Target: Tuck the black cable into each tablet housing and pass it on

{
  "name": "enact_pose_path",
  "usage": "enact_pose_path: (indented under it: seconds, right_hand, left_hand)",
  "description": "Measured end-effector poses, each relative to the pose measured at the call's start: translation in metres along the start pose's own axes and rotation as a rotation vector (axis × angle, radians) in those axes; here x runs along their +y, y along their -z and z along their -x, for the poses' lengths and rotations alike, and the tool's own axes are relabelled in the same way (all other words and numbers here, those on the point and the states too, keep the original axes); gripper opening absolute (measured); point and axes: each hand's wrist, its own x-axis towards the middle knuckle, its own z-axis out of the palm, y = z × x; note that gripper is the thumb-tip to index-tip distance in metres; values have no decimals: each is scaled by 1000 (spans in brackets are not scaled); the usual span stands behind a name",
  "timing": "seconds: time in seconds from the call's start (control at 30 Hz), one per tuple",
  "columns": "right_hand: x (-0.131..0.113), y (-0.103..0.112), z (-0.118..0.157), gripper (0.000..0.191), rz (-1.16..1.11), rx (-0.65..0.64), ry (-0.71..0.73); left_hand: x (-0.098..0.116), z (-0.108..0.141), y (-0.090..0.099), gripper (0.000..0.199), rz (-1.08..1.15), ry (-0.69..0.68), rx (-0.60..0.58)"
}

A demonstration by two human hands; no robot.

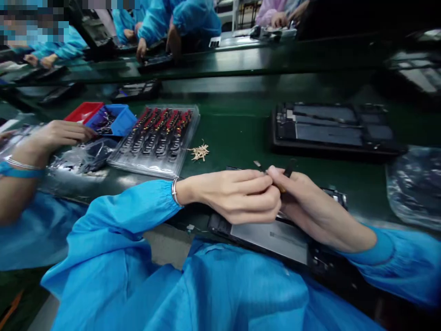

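My left hand [237, 195] and my right hand [306, 207] meet fingertip to fingertip above an opened dark device [268, 236] with a grey panel. The left fingers are pinched together; whatever sits between their tips is too small to make out. Held in my right hand is a thin dark-handled tool [290, 168], its upper end sticking up behind the thumb. A small pale metallic tip [257, 163] shows just beyond the left fingertips. The device lies tilted at the bench's near edge, partly covered by both hands.
A clear tray [155, 142] of small red and black parts stands left of centre, beside scattered beige strips [200, 151]. Blue [120, 120] and red [83, 111] bins are behind a co-worker's hand [65, 133]. Another device [334, 126] and a plastic bag [415, 186] lie right.
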Motion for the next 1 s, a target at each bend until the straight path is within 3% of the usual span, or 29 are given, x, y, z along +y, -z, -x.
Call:
enact_pose_path:
  seconds: [0.07,0.17,0.37,0.43,0.53,0.6,0.67,0.83,1.0]
  right_hand:
    - [2,6,2,34,-1,41,22]
    - [3,12,2,29,83,90,71]
    - [7,16,-4,23,263,144,181]
    - [6,16,-5,21,334,169,234]
    - [2,16,-5,19,519,185,350]
    - [-2,14,-4,18,677,166,440]
    - [-4,13,-2,21,811,147,512]
    - [-2,15,-1,16,986,152,657]
    - [0,16,-3,18,1072,131,698]
  left_hand:
    - [1,0,-8,30,-201,-171,149]
    - [-3,1,-12,18,-300,-218,317]
    - [0,-1,-11,20,-237,-226,299]
    - [1,1,-12,19,-189,-183,320]
    - [2,3,-14,15,-127,95,379]
    - [2,4,-13,16,-143,308,352]
    - [2,3,-11,21,-172,415,264]
    - [6,1,-2,25,-151,470,79]
    - [14,-4,1,25,-209,435,77]
